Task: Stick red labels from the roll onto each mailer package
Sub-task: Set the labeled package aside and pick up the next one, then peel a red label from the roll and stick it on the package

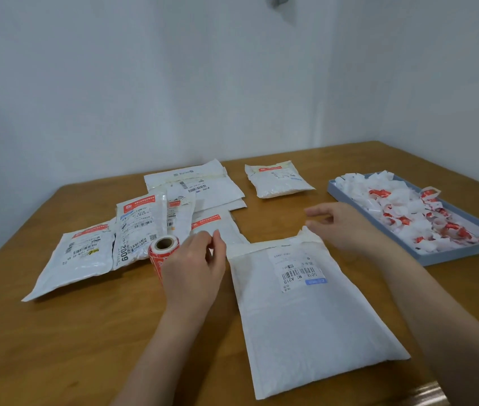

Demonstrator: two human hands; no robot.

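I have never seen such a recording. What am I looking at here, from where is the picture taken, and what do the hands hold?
There is no machine: a person wears a camera on the head, looking down at their own hands. On the wooden table lie white mailer packages; several at the back already carry a red label. The nearest mailer has none yet. The left hand rests on the roll of red labels, fingertips pinched together. The right hand hovers open over the mailer's top edge. The blue tray on the right holds peeled backing scraps.

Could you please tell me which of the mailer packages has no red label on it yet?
The large white padded mailer nearest the person, between both hands, shows only a barcode label.
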